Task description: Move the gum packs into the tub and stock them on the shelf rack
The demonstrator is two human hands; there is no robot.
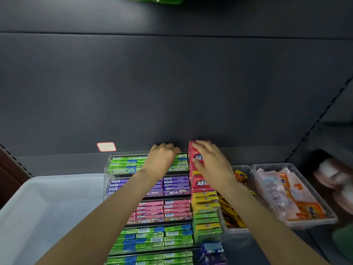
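A clear tiered shelf rack (106, 170) holds rows of gum packs: green Doublemint packs (122, 165) on the top tier, purple packs (175, 185) below, then pink packs (168, 209) and more green ones. My left hand (162, 159) reaches over the top tier, fingers curled on the green packs at the back. My right hand (208, 161) grips a stack of red gum packs (197, 155) at the top of the right column, above yellow and green boxes (206, 205). A white tub (47, 207) sits to the left of the rack.
A clear bin (292, 222) with orange and pink packets stands at the right, and a narrower bin (240, 229) with yellow packets lies between it and the rack. A blue-purple pack (212, 251) lies near the front. The grey shelf back wall carries a red-edged price tag (106, 146).
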